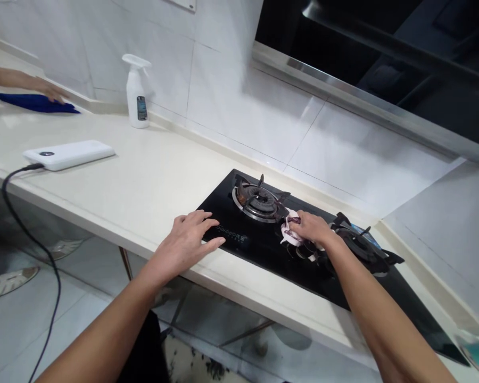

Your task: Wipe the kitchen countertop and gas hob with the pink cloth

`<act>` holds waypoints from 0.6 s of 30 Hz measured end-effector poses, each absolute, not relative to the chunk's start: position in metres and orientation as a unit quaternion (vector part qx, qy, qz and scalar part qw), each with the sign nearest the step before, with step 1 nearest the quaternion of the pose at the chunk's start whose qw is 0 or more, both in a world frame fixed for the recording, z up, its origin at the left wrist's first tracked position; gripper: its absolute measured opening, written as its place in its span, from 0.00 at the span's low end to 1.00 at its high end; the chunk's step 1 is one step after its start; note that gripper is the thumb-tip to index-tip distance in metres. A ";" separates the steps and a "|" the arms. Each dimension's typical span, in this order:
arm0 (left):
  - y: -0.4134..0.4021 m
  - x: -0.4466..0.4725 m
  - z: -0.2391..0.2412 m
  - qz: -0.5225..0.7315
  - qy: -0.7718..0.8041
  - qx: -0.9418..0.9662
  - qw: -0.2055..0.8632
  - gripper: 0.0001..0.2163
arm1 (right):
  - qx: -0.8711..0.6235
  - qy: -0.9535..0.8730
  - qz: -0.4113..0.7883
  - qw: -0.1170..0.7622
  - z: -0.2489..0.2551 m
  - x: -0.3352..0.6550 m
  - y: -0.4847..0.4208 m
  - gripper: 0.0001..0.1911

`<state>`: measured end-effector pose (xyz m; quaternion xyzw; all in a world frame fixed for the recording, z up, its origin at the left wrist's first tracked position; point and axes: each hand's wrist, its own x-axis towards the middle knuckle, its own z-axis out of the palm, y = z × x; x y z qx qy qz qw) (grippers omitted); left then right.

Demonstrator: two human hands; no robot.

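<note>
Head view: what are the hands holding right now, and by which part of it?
The right hand grips a crumpled pale cloth by its bunched upper part, against the black glass hob. The left hand holds nothing, resting open at the hob's edge.

Bright even light, soft glare on wall tiles (255, 117), edges bowed, slightly soft.

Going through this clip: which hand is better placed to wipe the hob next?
Right, most likely. The right hand already grips the cloth against the hob, beside the burner. The left hand holds nothing, and its fingers lie spread at the hob's near edge.
</note>
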<state>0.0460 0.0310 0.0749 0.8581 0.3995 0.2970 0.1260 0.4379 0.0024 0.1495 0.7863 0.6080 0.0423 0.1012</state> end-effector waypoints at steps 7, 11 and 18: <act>0.030 0.047 0.079 0.286 0.397 0.863 0.122 0.24 | 0.760 0.642 0.002 0.106 0.168 0.410 -0.017 0.22; 0.028 0.047 0.079 0.288 0.401 0.861 0.121 0.23 | 0.729 0.675 0.014 0.115 0.173 0.392 -0.020 0.15; 0.028 0.047 0.078 0.290 0.401 0.861 0.120 0.23 | 0.665 0.737 0.066 0.104 0.171 0.358 -0.032 0.08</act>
